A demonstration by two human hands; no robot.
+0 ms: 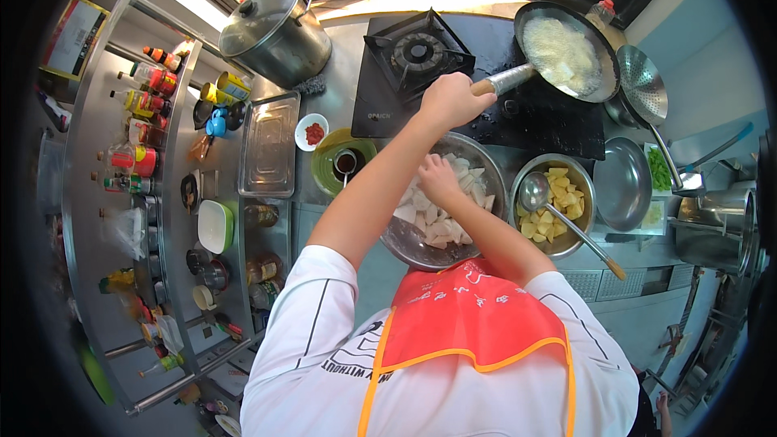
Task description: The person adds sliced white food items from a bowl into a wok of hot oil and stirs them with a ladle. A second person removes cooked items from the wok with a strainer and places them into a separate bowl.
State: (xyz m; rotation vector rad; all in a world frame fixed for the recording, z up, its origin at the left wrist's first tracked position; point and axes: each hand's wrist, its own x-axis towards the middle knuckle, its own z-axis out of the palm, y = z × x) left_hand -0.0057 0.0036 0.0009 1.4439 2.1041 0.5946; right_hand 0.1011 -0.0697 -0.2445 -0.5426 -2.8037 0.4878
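My left hand point(452, 100) grips the wooden end of the wok handle point(513, 77). The wok point(612, 67) stands on the right side of the black gas stove point(388, 106), with foaming, bubbling oil point(558, 51) and some pale pieces in it. Below my left forearm, my right hand point(438, 179) reaches into a large steel bowl point(495, 173) of white, powder-coated chunks point(446, 227). Its fingers touch the chunks; whether they hold any is hidden. Just right of it, a steel bowl point(519, 173) contains yellow fried chunks point(555, 194), and a ladle point(534, 191) rests across it.
A lidded stockpot point(285, 42) stands at back left, near a bare burner point(419, 51). A steel tray point(270, 145), a small bowl of red paste point(312, 132) and a green-tinted basin point(328, 170) lie left. At right are a perforated skimmer point(643, 85) and an empty steel basin point(622, 185).
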